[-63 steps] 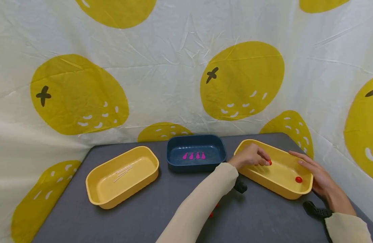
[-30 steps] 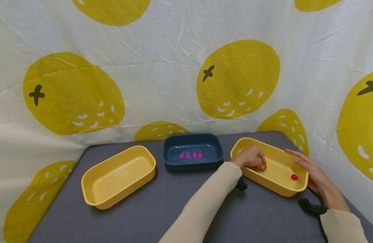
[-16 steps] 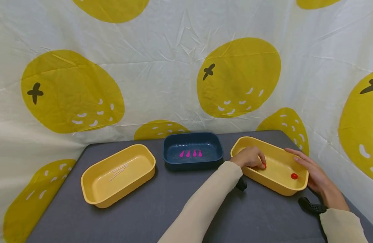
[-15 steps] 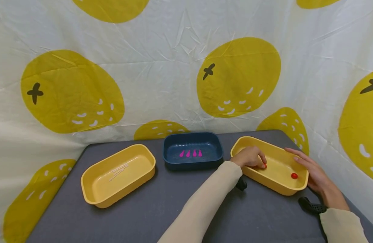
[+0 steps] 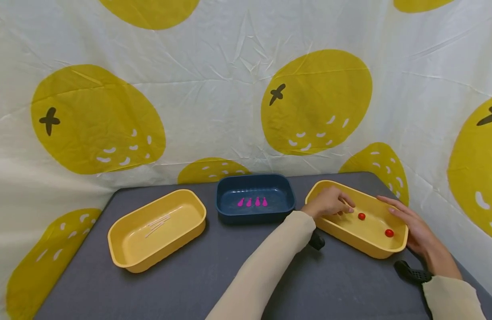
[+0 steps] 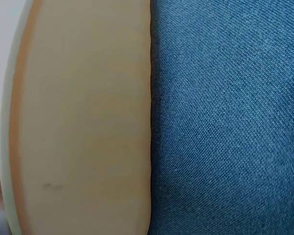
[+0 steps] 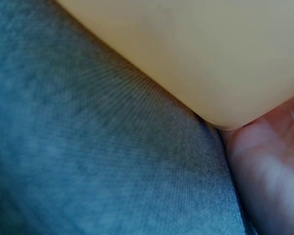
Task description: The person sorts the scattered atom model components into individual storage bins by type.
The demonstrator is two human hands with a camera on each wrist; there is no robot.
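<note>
My left hand [image 5: 330,202] reaches over the near left part of the right-hand yellow tray [image 5: 356,240], its fingers loosely bent and holding nothing. Just off its fingertips, a small round red piece [image 5: 361,216] lies on the tray floor. A second red piece [image 5: 389,233] lies closer to the tray's right end. Against that end rests my right hand [image 5: 415,229], fingers extended along the outside and at the rim. The right wrist view shows its palm [image 7: 267,171] beside the tray's corner. In the left wrist view the tray's wall [image 6: 83,117] hides most of the hand.
A dark blue tray [image 5: 256,219] at the back middle holds several pink bottle-shaped pieces [image 5: 257,202]. Another yellow tray [image 5: 170,244] on the left contains several thin pale sticks [image 5: 156,226]. All stand on a dark grey tabletop [image 5: 214,266] before a hanging patterned cloth [image 5: 214,115].
My left hand lowered the red piece into the right-hand yellow tray, let go of it and drew slightly back to the left. The right hand has stayed at the tray's end.
</note>
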